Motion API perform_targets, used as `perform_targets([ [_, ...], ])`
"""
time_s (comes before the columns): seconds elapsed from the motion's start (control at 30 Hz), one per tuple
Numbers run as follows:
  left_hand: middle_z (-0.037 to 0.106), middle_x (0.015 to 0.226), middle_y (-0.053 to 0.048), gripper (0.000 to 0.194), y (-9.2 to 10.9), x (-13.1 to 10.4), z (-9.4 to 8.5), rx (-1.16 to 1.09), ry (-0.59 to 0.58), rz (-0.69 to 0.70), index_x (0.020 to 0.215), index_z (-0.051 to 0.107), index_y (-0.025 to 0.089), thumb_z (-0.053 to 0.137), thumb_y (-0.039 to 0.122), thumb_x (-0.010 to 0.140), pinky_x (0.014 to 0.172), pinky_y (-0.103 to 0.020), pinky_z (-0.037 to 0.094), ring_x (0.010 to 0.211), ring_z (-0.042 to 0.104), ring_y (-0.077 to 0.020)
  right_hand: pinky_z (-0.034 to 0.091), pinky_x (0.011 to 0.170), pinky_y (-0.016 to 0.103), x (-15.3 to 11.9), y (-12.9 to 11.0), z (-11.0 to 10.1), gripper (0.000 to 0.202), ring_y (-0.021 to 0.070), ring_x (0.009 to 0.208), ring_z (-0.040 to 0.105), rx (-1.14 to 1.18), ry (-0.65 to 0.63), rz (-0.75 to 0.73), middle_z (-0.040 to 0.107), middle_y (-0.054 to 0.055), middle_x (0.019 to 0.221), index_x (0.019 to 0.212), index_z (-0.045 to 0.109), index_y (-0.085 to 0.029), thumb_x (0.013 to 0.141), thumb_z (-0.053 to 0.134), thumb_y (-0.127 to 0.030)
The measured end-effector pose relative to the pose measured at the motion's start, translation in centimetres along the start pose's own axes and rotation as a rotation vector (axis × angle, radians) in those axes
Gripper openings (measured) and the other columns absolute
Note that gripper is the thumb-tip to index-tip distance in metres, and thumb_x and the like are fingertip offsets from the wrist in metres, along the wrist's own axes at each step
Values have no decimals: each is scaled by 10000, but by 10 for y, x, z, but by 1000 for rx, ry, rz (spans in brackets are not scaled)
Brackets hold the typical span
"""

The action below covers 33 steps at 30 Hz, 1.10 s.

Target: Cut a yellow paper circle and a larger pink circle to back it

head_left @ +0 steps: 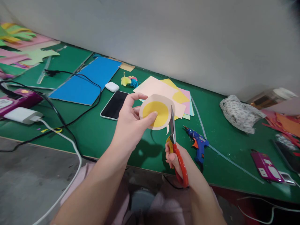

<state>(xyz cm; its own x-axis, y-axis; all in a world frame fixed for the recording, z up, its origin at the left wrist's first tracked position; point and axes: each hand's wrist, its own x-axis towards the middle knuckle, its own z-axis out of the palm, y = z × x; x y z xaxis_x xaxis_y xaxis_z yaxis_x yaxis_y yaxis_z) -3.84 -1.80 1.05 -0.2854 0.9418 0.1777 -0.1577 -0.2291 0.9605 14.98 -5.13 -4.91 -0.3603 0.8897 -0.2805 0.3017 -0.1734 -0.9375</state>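
Observation:
Between its thumb and fingers, my left hand (134, 120) pinches a pale peach paper piece (172, 109) together with a yellow paper circle (161, 109) lying on top of it. My right hand (177, 159) is wrapped round the scissors (180, 165), which have red handles with a yellow part. The scissor blades point up and touch the right edge of the peach paper. A thin curled strip (167, 128) of peach paper hangs beside the blades. Both hands are raised over the front of the green table (150, 150).
A phone (114, 106), white case (112, 87) and stacked coloured papers (152, 84) lie behind my hands. On the right are a blue glue gun (199, 143) and purple power strip (267, 167). Cables (75, 143) cross the left side near a blue board (87, 82).

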Motion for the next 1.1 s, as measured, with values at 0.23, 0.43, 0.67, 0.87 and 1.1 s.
perform_targets([
  [0.23, 617, 640, 62, 432, 2, 1, 0, 5, 4, 7, 1019, 478, 210, 713, 170, 659, 432, -192, 491, 470, 581, -98, 413, 540, 245, -2, 4, -2, 578, 109, 521, 389, -54, 8, -37, 495, -39, 634, 841, 494, -228, 713, 538, -791],
  [0.43, 619, 647, 55, 429, 0, 2, -3, 15, -4, 10, 1022, 485, 216, 716, 173, 663, 426, -185, 489, 504, 597, -108, 337, 489, 229, -3, 11, -7, 565, 108, 517, 354, -106, -2, -55, 453, -53, 616, 835, 473, -235, 752, 476, -794],
  [0.67, 643, 665, 53, 449, 1, 3, -5, 2, -20, -1, 1028, 487, 222, 735, 177, 656, 425, -183, 496, 507, 610, -109, 304, 458, 216, -3, 4, -9, 572, 113, 543, 382, -142, -18, -34, 471, -36, 641, 795, 458, -219, 749, 491, -789],
  [0.87, 662, 664, 41, 439, 4, 4, -6, -13, -27, -25, 1018, 488, 224, 724, 163, 652, 433, -204, 509, 508, 625, -126, 316, 449, 217, -3, 0, -12, 610, 118, 551, 377, -161, -17, -31, 417, -37, 647, 774, 462, -219, 709, 494, -825],
  [1.1, 650, 641, 43, 472, 5, 5, -7, 1, -36, -49, 1016, 481, 227, 730, 160, 620, 431, -225, 508, 487, 612, -136, 297, 436, 223, -5, 0, -18, 622, 116, 526, 368, -169, -4, -3, 438, -39, 616, 766, 469, -219, 670, 535, -831],
])
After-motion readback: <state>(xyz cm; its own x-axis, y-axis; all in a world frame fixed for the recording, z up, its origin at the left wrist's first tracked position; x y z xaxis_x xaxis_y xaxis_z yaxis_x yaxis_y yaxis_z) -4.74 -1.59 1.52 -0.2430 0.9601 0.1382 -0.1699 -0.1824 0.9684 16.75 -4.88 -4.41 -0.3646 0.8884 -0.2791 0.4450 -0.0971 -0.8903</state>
